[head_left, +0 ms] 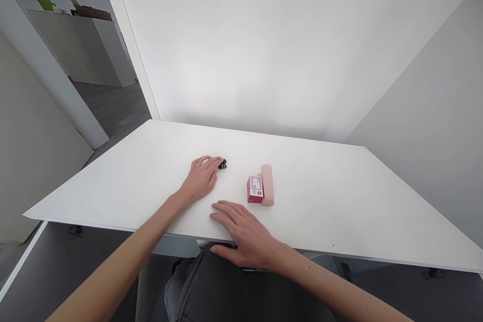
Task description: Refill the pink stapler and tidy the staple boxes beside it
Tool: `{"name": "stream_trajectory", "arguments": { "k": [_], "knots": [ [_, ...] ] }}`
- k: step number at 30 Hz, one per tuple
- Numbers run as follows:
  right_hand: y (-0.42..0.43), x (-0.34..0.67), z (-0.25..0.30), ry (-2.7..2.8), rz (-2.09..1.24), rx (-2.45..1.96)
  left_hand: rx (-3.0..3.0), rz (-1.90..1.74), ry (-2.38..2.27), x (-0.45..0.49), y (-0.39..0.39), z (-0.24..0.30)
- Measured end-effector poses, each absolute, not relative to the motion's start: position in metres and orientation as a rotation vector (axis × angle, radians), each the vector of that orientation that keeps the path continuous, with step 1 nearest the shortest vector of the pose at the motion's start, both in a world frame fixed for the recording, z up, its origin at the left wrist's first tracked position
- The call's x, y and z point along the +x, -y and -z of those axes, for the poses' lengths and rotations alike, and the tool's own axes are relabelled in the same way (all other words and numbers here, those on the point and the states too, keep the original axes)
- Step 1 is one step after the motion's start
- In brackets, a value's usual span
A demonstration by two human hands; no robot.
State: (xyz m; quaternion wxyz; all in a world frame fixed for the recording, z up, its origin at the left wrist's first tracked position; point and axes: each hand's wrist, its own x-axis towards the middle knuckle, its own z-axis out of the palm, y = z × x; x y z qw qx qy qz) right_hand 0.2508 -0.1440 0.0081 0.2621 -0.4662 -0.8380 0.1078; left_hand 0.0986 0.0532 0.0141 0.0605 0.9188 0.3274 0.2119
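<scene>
On the white table, my left hand [202,177] lies palm down with its fingers stretched out. Its fingertips touch a small black object [223,164] with pale markings, partly hidden by them; its kind is too small to tell. My right hand [247,234] rests open at the table's front edge, fingers on the top and thumb hanging lower, past the edge. It holds nothing. Beyond its fingertips stand stacked red and white small boxes [255,188]. Against their right side lies a pink stapler-like bar [267,185], long and rounded.
The white table [320,201] meets a white wall [245,50] at the back. At the left is a doorway with a grey cabinet [75,45] beyond, bearing several items. My legs in dark trousers [234,292] are under the front edge.
</scene>
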Motion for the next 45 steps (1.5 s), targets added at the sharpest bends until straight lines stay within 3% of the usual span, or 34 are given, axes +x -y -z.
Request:
{"name": "stream_trajectory", "arguments": {
  "k": [10, 22, 34, 45],
  "knots": [
    [0.141, 0.254, -0.012, 2.251, -0.326, -1.259, 2.603, -0.438, -0.549, 0.151, -0.034, -0.030],
    [0.140, 0.254, -0.016, 2.246, -0.348, -1.259, 2.532, -0.449, -0.558, 0.161, -0.026, -0.034],
    [0.129, 0.227, -0.006, 2.111, -0.360, -1.516, 2.663, -0.601, -1.183, 0.072, -0.090, -0.009],
    [0.031, 0.179, -0.005, 1.646, -0.308, -2.002, 2.618, -0.551, -1.399, 0.030, -0.087, -0.006]
  ]
}}
